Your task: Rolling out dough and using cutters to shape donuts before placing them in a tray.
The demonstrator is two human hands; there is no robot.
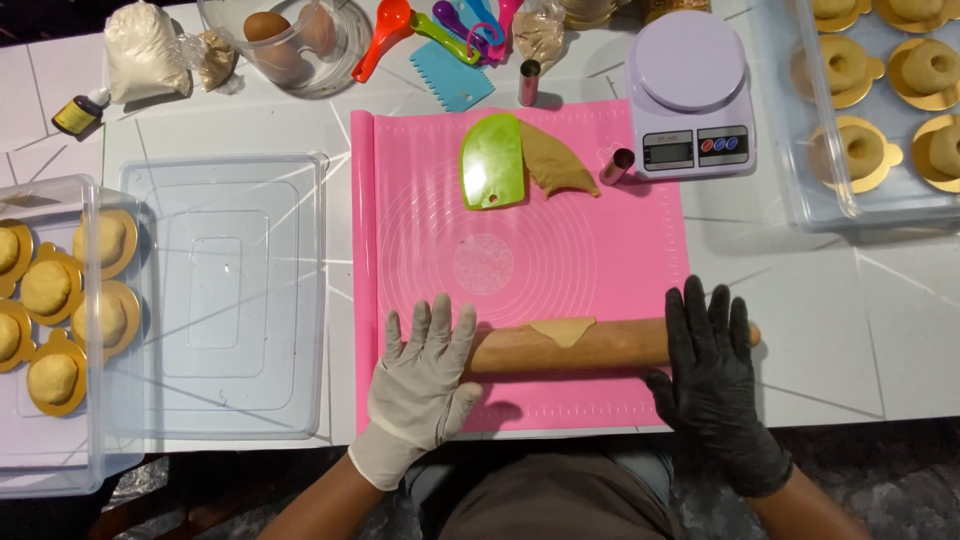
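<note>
In the head view, a wooden rolling pin (pixel 590 345) is seen lying crosswise on the near part of a pink silicone baking mat (pixel 420 190). A thin piece of tan dough (pixel 562 330) is draped over the middle of the pin. The left hand (pixel 425 375), in a pale latex glove, is laid flat on the pin's left end with the fingers stretched out and slightly spread; nothing is gripped. The right hand (pixel 712 365), in a black glove, is pressed on the pin's right end in the same way, fingers extended and palm down, and only the tip of the pin is seen past it.

Farther up the mat, a green plastic dough scraper (pixel 492 160) is laid against a larger lump of tan dough (pixel 556 160). A small metal ring cutter (pixel 617 165) is placed at the mat's right edge, just beside a lilac kitchen scale (pixel 690 95). A clear plastic lid (pixel 225 295) is laid left of the mat, and next to it a clear box (pixel 60 470) with dough rounds on gold bases. A similar tray (pixel 800 170) is seen at the upper right. Behind the mat, coloured measuring spoons (pixel 440 25) and a glass bowl (pixel 340 55) holding what appear to be eggs are set out.
</note>
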